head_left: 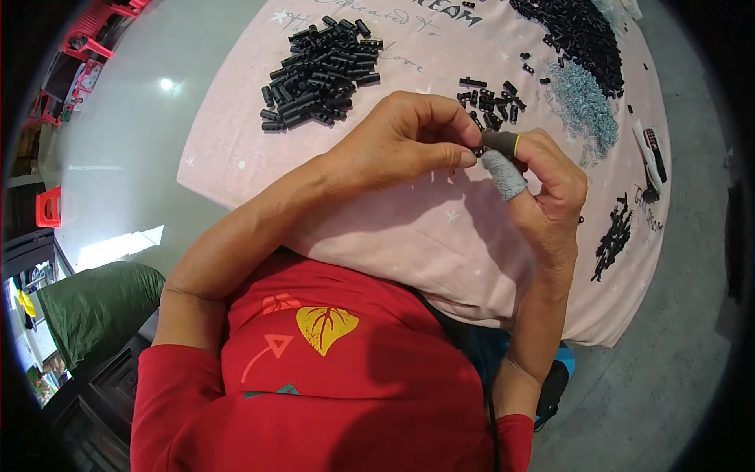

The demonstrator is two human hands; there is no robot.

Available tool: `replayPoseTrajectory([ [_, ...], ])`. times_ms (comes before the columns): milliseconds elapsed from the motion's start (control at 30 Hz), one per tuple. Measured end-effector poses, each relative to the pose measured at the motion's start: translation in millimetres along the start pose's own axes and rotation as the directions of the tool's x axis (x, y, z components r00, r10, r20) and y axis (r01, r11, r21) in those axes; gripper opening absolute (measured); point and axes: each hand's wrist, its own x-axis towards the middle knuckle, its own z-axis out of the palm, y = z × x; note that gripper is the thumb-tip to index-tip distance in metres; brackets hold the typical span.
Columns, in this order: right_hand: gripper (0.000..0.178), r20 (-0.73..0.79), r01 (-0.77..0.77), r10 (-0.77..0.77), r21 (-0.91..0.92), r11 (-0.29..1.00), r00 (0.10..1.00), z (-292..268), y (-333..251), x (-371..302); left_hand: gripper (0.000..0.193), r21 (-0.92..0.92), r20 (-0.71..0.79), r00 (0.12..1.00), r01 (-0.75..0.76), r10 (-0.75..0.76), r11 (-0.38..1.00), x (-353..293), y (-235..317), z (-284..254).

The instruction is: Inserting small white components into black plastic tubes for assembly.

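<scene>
Black, the small part [478, 152] is pinched where the left hand [403, 140] and right hand [552, 187] meet above the bench [236, 149], likely for steady control. A grey wrap [505, 175] and dark sleeve [500, 142] probably protect the right fingers. Loose black pieces [486, 103] lie just beyond, apparently for short reach; silvery pieces [583, 106] are heaped farther right.

Tubes [322, 82] left, screws [583, 106] right, on cloth [244, 161]

- Piece [478, 150] in the grip: plastic-looking.
- Thumb wrap [504, 175] at the grip: rough, matt cloth.
- Tubes [322, 79] left of it: smooth, semi-gloss plastic.
- Bits [583, 106] right of it: shiny metal.
- Tablecloth [244, 149] beneath it: matt fabric.
</scene>
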Motion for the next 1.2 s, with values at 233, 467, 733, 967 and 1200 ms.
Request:
replayPoseTrajectory([
  [233,0.016,0.007,-0.184,0.184,0.010,0.983,0.983,8.4,7.8,-5.4,0.025,-0.019,-0.151,0.986,0.075,-0.077,0.997,-15.6,24.9,-7.6],
  [467,0.018,0.144,-0.085,0.118,-0.216,0.973,0.983,20.6,3.2,-2.6,0.021,0.053,-0.169,0.985,0.030,-0.020,0.998,-14.5,13.2,-7.8],
  [733,0.020,0.068,-0.186,0.190,-0.060,0.981,0.979,16.5,4.0,-6.7,0.019,0.095,-0.141,0.989,0.064,-0.050,0.993,-14.1,8.0,-7.1],
  [967,0.023,0.011,-0.157,0.157,0.101,0.982,0.988,13.6,0.8,-4.4,0.019,0.052,-0.037,0.999,0.025,-0.023,0.998,-15.1,12.4,-1.0],
  [1200,0.023,0.060,-0.269,0.263,0.289,0.919,0.963,17.6,2.5,-6.1,0.021,0.091,-0.079,0.995,0.065,-0.058,0.994,-15.5,14.3,-1.7],
])
